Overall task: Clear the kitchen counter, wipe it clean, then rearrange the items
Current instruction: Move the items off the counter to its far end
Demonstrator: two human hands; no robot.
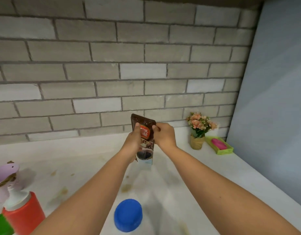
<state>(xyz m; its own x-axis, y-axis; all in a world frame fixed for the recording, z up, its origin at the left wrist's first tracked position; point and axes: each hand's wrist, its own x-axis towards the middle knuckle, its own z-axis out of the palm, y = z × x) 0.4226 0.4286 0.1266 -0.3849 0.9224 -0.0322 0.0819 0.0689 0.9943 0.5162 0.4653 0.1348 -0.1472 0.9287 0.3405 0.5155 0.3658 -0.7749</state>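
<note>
Both hands hold a brown pouch upright at the counter.
The left hand curls round the pouch's left edge, thumb on its front; the right hand pinches the upper right edge. Whether the base touches the stained counter I cannot tell. Flowers and a green tray stand right of the right hand; a blue cap sits behind both hands, between the forearms.

At frame centre, the pouch sits between the left hand and the right hand. To its right stands a flower pot, then a tray against the wall. A capped bottle is at bottom centre and a squeeze bottle at lower left.
</note>
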